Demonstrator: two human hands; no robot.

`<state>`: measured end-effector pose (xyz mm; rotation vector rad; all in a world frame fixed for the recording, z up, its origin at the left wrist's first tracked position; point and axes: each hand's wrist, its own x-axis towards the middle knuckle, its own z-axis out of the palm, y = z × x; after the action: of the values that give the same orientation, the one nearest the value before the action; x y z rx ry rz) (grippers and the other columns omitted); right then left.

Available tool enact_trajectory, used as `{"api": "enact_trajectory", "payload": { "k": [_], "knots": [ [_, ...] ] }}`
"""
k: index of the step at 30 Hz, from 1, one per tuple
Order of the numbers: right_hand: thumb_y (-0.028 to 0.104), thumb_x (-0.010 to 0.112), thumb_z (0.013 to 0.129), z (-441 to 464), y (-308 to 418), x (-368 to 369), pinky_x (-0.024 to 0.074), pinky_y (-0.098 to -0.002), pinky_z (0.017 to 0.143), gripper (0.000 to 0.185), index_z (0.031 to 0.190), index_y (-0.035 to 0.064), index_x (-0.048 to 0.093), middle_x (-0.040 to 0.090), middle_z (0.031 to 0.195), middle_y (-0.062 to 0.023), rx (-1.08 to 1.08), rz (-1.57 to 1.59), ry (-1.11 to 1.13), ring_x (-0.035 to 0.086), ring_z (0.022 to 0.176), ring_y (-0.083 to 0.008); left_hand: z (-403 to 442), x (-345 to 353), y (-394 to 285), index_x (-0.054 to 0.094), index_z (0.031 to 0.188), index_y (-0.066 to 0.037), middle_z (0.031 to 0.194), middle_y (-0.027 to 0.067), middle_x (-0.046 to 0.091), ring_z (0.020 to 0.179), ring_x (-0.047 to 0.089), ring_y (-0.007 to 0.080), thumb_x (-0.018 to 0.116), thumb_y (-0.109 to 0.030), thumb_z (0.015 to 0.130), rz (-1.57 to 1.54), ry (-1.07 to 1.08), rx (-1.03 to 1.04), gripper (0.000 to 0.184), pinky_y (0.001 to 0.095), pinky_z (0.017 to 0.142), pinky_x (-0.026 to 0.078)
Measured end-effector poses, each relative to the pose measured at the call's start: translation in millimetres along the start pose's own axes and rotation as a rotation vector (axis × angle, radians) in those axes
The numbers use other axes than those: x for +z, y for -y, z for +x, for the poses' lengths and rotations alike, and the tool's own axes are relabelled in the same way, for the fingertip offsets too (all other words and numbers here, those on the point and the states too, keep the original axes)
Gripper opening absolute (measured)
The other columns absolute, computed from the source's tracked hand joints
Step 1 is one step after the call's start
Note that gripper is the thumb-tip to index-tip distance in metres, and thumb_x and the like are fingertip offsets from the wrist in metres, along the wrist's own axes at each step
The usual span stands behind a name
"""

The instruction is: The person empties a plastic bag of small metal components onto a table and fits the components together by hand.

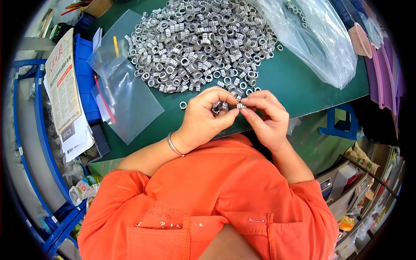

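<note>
The ring (241, 105) sits right at the meeting of the two grips, pinched between thumb and forefinger from both sides, just past the near edge of the surface (303, 96). The left grip (201, 116) is closed narrow on it, and so is the right grip (269, 119); which carries more of the hold, I cannot tell. It looks like metal, so expect it stiff and hard to harm, and light at this small size. The ribbed outer wall should give fingertips some bite, though smooth metal could still skid (any oil on it would not show here). Best taken across opposite sides of that wall, with the pads on the ribs; pinched on a rim, it would likely roll or tip. More rings show through the curl of the left grip, held or merely lying beneath, I cannot say. Beyond both grips spreads the heap (195, 47), with a stray (183, 105) just left of the left grip.
</note>
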<state>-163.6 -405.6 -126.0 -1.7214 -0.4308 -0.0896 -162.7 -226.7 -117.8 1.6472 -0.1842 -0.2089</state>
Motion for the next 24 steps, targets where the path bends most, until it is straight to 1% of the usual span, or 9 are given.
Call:
{"api": "enact_trajectory", "payload": {
  "k": [6,9,13,15,19,21,22,23,24],
  "knots": [
    [-0.006,0.062,0.081,-7.5,-2.3,5.4,0.0487,-0.0213,0.066,0.016,0.097,-0.0056,0.060,0.062,0.091,-0.0090,0.256,0.416,-0.063,0.059,0.078,-0.0101,0.0,-1.0,-0.7,0.061,0.090,0.000,0.092,0.0060,0.058,0.079,0.056,0.0094,0.068,0.005,0.074,0.032,0.030,0.011,0.018,0.0207,0.066,0.045],
    [-0.006,0.061,0.082,-8.7,0.9,3.6,0.0495,-0.0213,0.068,0.017,0.099,-0.0062,0.058,0.063,0.092,-0.0087,0.334,0.482,-0.051,0.059,0.078,-0.0102,0.2,-0.1,0.1,0.061,0.089,0.000,0.092,0.0060,0.058,0.079,0.056,0.0096,0.068,0.005,0.074,0.005,0.025,0.008,0.018,0.0205,0.066,0.045],
    [-0.005,0.060,0.083,-9.4,-0.7,2.9,0.0495,-0.0210,0.068,0.017,0.100,-0.0058,0.058,0.063,0.093,-0.0085,0.350,0.516,-0.040,0.059,0.078,-0.0098,-0.3,-0.4,0.2,0.061,0.089,0.000,0.092,0.0059,0.058,0.080,0.056,0.0102,0.068,0.005,0.074,-0.017,0.032,0.000,0.018,0.0209,0.068,0.045],
    [-0.005,0.062,0.082,-8.3,-0.8,3.3,0.0488,-0.0206,0.065,0.018,0.100,-0.0059,0.058,0.062,0.092,-0.0087,0.323,0.442,-0.028,0.059,0.078,-0.0095,-0.1,-0.6,1.9,0.061,0.090,0.001,0.092,0.0066,0.059,0.082,0.056,0.0105,0.067,0.006,0.074,0.016,0.015,0.077,0.018,0.0217,0.070,0.045],
    [-0.005,0.064,0.079,-7.0,-5.1,3.1,0.0477,-0.0204,0.064,0.020,0.098,-0.0056,0.059,0.061,0.092,-0.0088,0.244,0.288,-0.017,0.059,0.077,-0.0094,-0.7,0.0,1.6,0.061,0.092,0.000,0.093,0.0059,0.059,0.084,0.055,0.0107,0.067,0.005,0.076,-0.017,0.011,0.010,0.018,0.0228,0.073,0.045],
    [-0.005,0.066,0.076,-6.5,-3.3,5.6,0.0471,-0.0207,0.063,0.021,0.097,-0.0047,0.061,0.059,0.091,-0.0085,0.184,0.219,-0.045,0.058,0.076,-0.0100,1.0,1.6,1.0,0.061,0.095,0.001,0.089,0.0042,0.060,0.075,0.054,0.0082,0.065,0.002,0.079,-0.185,-0.040,-0.064,0.017,0.0201,0.064,0.044],
    [-0.005,0.066,0.076,-5.8,-1.4,6.7,0.0471,-0.0207,0.063,0.021,0.097,-0.0047,0.061,0.059,0.091,-0.0085,0.183,0.219,-0.045,0.058,0.076,-0.0100,0.7,-1.4,-4.1,0.060,0.096,0.001,0.083,0.0024,0.060,0.062,0.051,0.0055,0.063,0.000,0.082,-0.249,0.000,-0.201,0.015,0.0174,0.051,0.039],
    [-0.006,0.066,0.076,-4.7,1.1,7.8,0.0470,-0.0209,0.063,0.021,0.096,-0.0043,0.061,0.059,0.092,-0.0083,0.167,0.222,-0.060,0.058,0.075,-0.0102,0.8,-1.5,-2.7,0.060,0.096,0.001,0.083,0.0024,0.060,0.062,0.051,0.0055,0.063,0.000,0.082,-0.248,0.000,-0.200,0.015,0.0174,0.051,0.039],
    [-0.006,0.066,0.075,-4.0,2.3,8.2,0.0469,-0.0210,0.063,0.022,0.096,-0.0039,0.061,0.059,0.092,-0.0081,0.150,0.224,-0.074,0.057,0.074,-0.0105,0.7,-1.5,0.1,0.060,0.096,0.001,0.080,0.0024,0.059,0.058,0.049,0.0047,0.062,-0.001,0.083,-0.393,0.016,-0.316,0.014,0.0169,0.047,0.036]
  ]
}}
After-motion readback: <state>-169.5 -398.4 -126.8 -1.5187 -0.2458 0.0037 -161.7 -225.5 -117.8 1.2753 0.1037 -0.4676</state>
